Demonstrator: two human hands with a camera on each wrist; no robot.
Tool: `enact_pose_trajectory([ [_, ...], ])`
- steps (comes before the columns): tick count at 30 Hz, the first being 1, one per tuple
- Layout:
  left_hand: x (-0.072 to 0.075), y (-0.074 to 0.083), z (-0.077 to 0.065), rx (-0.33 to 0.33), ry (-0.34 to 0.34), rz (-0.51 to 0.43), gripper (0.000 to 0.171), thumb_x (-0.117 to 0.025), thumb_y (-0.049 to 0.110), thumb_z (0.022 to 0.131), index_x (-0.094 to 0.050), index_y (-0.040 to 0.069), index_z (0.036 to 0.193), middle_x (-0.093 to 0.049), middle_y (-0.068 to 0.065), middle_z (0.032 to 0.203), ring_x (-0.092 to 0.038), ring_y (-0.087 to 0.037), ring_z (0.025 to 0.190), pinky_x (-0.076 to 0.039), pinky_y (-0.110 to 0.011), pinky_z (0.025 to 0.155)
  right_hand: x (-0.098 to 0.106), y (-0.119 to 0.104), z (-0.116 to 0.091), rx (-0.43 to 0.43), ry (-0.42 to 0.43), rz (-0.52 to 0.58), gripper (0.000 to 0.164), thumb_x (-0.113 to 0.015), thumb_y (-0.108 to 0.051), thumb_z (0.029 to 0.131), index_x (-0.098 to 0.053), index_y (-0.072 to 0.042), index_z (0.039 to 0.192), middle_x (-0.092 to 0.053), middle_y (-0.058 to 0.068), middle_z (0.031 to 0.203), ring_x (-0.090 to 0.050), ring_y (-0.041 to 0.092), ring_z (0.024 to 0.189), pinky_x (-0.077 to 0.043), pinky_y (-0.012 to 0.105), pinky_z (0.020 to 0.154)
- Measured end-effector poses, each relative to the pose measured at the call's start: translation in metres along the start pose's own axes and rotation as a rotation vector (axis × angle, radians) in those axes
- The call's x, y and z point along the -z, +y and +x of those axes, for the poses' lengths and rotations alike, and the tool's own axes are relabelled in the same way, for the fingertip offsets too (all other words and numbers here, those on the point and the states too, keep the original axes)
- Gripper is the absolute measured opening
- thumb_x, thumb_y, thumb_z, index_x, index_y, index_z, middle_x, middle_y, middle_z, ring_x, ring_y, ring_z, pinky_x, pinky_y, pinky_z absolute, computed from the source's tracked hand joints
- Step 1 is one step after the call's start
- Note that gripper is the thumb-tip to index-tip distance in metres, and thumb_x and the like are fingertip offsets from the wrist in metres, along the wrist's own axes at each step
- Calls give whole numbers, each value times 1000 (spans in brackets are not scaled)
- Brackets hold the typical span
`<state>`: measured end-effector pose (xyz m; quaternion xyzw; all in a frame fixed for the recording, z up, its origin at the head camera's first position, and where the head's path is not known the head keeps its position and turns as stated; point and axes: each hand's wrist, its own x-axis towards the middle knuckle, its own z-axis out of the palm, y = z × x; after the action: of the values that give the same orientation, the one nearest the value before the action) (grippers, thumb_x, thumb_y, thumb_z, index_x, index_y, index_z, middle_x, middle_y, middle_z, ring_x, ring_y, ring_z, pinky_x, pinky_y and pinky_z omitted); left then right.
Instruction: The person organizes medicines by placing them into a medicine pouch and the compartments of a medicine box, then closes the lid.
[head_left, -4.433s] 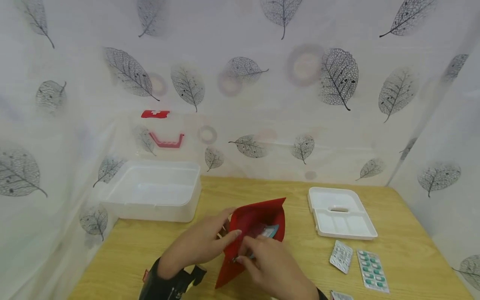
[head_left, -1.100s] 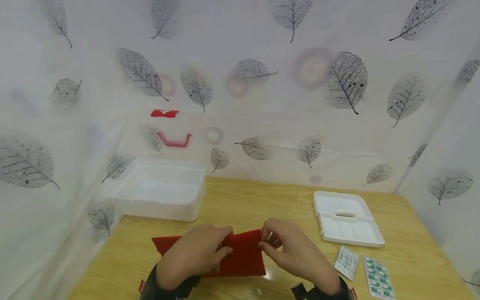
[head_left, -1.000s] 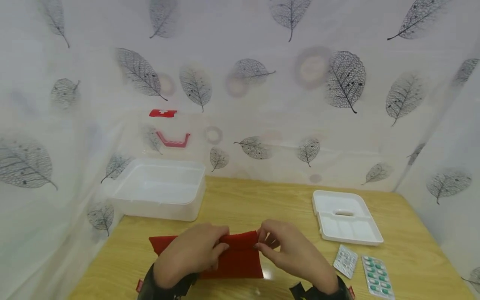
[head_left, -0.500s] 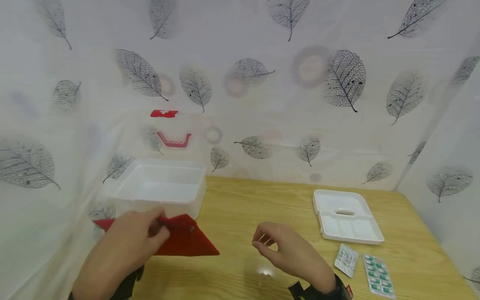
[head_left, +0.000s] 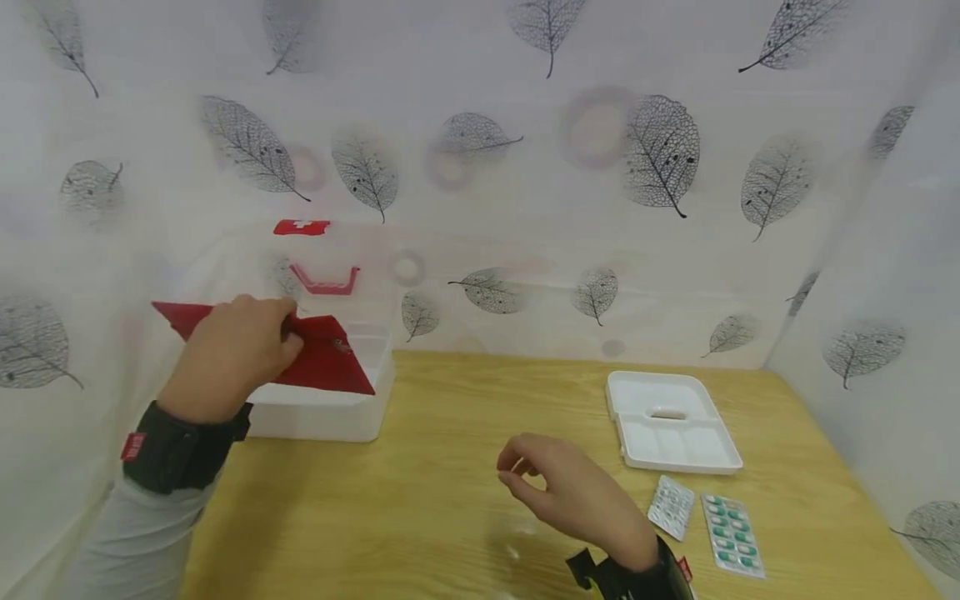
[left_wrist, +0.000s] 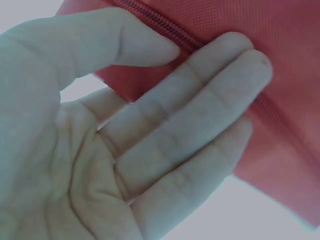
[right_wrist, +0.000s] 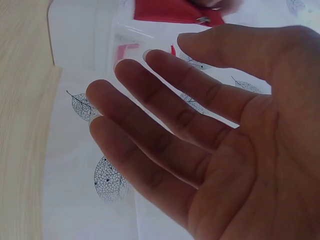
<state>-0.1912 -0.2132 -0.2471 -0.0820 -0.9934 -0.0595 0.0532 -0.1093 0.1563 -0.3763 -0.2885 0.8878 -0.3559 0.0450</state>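
In the head view my left hand [head_left: 236, 354] grips the top edge of a red zippered pouch [head_left: 326, 362] and holds it above the white box [head_left: 315, 421] at the left. Thumb and fingers pinch the fabric along the zipper [left_wrist: 160, 20] in the left wrist view. The zip looks closed, and the contents are hidden. My right hand [head_left: 573, 492] hovers over the front middle of the table with relaxed, slightly bent fingers, holding nothing. The right wrist view shows its palm and loose fingers [right_wrist: 155, 100], with the pouch in the distance.
On the right of the wooden table [head_left: 450, 467] lies a white compartment tray [head_left: 671, 446]. Before it are a silver blister pack [head_left: 671, 507] and a green-and-white capsule blister pack [head_left: 731, 533]. A leaf-print curtain [head_left: 480, 217] closes the back and sides. Behind the box shows a red handle [head_left: 326, 287].
Earlier both hands worked at the pouch, first open with a packet inside, then flattened. The right hand let go; the left carried the pouch left and up over the box.
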Motion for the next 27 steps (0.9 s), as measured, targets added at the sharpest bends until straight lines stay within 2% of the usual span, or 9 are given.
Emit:
enact_pose_trajectory([
  [6,-26,-33,24,31,-120,-8,35,-75,10,83,-66,-10,110,-68,-18,81,-59,-32,71,-55,-47,67,-4,1,3,-6,-6,-1,7,-62,-24,102,-66,-29,105,-67,-17,103,-66,4,94,-55,29,84],
  [9,-30,-45,33,45,-148,2,39,-77,11,80,-68,-10,112,-68,-16,81,-59,-34,74,-54,-49,70,-1,2,1,-24,-7,-2,7,-62,-23,102,-66,-28,105,-67,-17,102,-66,4,94,-55,29,83],
  [12,-27,-52,40,43,-146,29,38,-78,11,78,-69,-9,110,-68,-15,79,-59,-34,74,-54,-53,71,2,4,-3,-37,-13,-6,6,-62,-25,102,-66,-28,105,-66,-16,103,-65,4,95,-55,29,83],
  [18,-33,-46,58,4,-139,98,27,-72,7,81,-67,-9,103,-62,-12,71,-56,-30,65,-52,-46,64,11,6,-8,-39,2,-19,6,-60,-29,104,-66,-28,107,-67,-16,104,-67,7,96,-55,30,84],
  [22,-43,-39,74,-55,-67,146,13,-66,2,83,-68,-9,90,-58,-13,66,-53,-30,61,-49,-45,58,14,7,-10,-41,0,-13,8,-59,-30,104,-66,-28,107,-66,-16,105,-67,7,97,-55,30,84],
  [25,-54,-34,86,-84,-29,183,9,-65,1,83,-66,-8,80,-59,-16,66,-55,-32,60,-50,-47,56,14,7,-12,-44,0,-11,8,-59,-30,104,-66,-29,108,-66,-16,105,-66,6,97,-54,30,84],
  [27,-67,-28,93,-106,-28,223,10,-65,1,83,-65,-7,77,-62,-18,68,-59,-33,62,-53,-48,57,13,7,-13,-46,3,-11,8,-59,-29,104,-66,-29,108,-66,-17,105,-66,6,97,-54,30,85],
])
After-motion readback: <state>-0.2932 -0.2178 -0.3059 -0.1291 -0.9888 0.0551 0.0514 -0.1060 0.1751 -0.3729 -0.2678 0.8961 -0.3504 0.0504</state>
